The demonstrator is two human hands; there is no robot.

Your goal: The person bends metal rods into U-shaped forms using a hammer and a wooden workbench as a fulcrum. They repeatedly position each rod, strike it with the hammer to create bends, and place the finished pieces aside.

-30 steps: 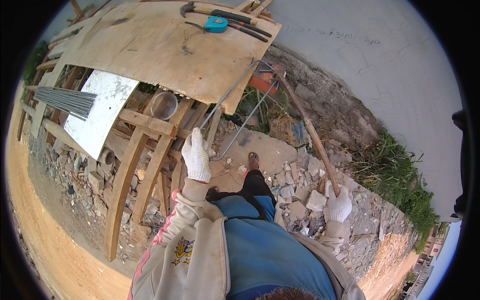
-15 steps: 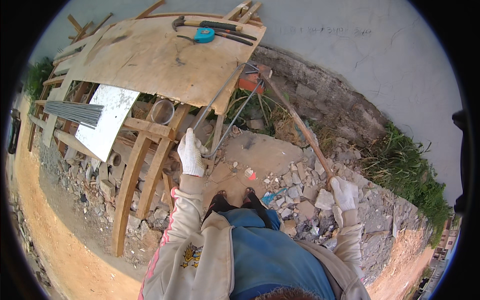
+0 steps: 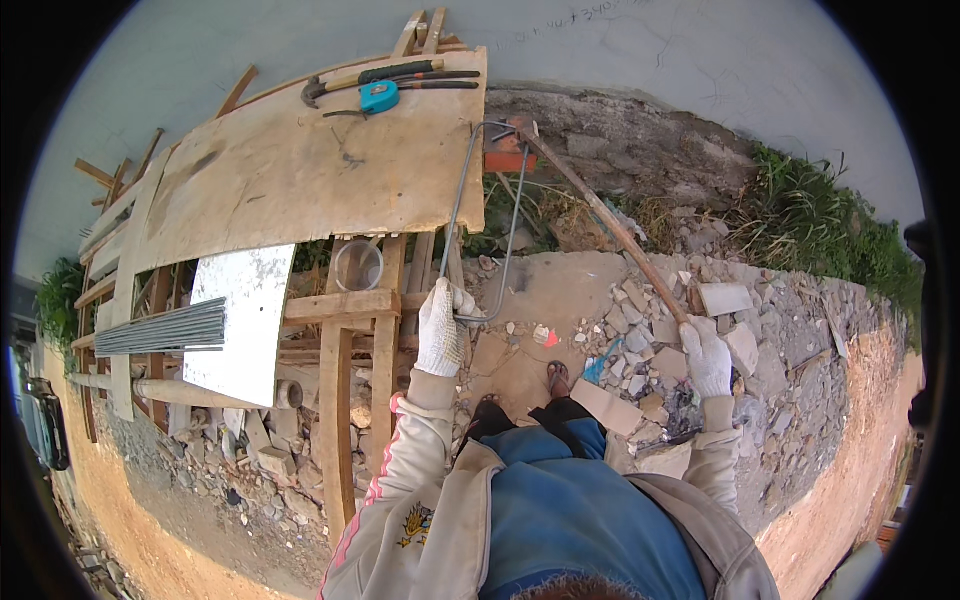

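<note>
My left hand [image 3: 440,328], in a white knit glove, is closed around the near corner of a bent grey steel rod [image 3: 458,200]. The rod forms a long, narrow rectangular loop reaching away from me. Its far end lies at a red block [image 3: 505,161] beside the board's right edge. My right hand [image 3: 708,360], gloved too, grips the near end of a long brown bar [image 3: 604,214]. This bar slants to the far left and meets the rod at the block; the exact contact is too small to make out.
On the plywood board [image 3: 300,170] lie a hammer [image 3: 350,79], a turquoise tape measure [image 3: 379,97] and dark rods. Straight steel rods [image 3: 165,327] rest across a white sheet [image 3: 245,330] at left. Wooden beams [image 3: 337,420], rubble [image 3: 640,330], grass [image 3: 830,215] and a wall [image 3: 700,60] surround me.
The view has turned, so the board and tools sit at a different angle. Both hands keep their grip; the rod loop and the bar show no clear movement against the block.
</note>
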